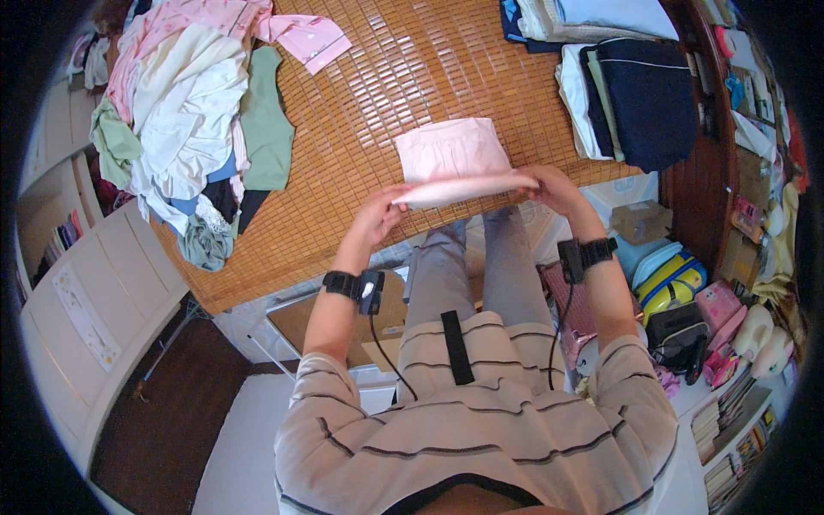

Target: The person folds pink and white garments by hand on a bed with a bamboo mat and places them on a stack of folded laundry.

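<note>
A pale pink garment (452, 148) lies at the near edge of the bamboo-mat surface, its far part flat and gathered in small creases. Its near part is lifted into a raised fold across the front; I cannot tell what kind of garment it is. My left hand (378, 215) pinches the left end of this fold. At the right end, my right hand (550, 188) grips the other corner, fingers curled round the cloth. Both forearms carry black wrist straps with a small device and cable.
A loose heap of clothes (184, 94) covers the far left of the bamboo mat (386, 60), with a green top (267, 120) at its side. Folded dark clothes (645, 103) are stacked on the right, beside more folded pieces (601, 19). Bags and boxes (642, 221) crowd the floor at right.
</note>
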Tool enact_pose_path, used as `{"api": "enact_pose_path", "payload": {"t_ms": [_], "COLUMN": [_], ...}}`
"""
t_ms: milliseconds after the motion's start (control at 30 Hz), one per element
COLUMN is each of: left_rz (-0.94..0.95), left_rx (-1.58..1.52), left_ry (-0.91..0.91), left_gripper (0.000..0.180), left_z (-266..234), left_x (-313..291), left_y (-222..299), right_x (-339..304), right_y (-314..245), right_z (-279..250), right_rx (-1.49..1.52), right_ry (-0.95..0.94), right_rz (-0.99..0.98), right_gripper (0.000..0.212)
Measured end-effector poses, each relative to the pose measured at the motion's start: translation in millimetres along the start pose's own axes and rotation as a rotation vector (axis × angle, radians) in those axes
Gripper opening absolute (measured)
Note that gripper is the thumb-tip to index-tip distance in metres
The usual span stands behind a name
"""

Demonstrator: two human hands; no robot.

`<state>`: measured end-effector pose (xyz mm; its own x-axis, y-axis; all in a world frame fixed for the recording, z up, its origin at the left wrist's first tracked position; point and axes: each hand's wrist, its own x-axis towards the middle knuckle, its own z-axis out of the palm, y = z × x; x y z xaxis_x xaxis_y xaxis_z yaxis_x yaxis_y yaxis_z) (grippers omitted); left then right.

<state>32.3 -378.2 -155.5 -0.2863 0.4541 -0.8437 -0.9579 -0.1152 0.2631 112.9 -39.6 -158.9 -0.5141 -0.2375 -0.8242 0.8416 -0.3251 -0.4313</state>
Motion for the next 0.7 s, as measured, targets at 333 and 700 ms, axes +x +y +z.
{"api": "enact_pose_path", "payload": {"t_ms": [333, 700], "left_rz": [0.315, 1.15], "left_rx": [-0.374, 1.783], "left_ry": [0.199, 0.076], "left_gripper": [0.019, 0.052], "left_z": [-21, 27], "left_x": [82, 81], "left_y": [25, -1], "right_x": [82, 69], "right_y": [-24, 26], "right_z": [21, 65], "right_rx": [0.275, -1.378], "right_ry": [0.324, 0.512], "right_rz": [-0.269, -0.951], "right_gripper": [0.032, 0.048]}}
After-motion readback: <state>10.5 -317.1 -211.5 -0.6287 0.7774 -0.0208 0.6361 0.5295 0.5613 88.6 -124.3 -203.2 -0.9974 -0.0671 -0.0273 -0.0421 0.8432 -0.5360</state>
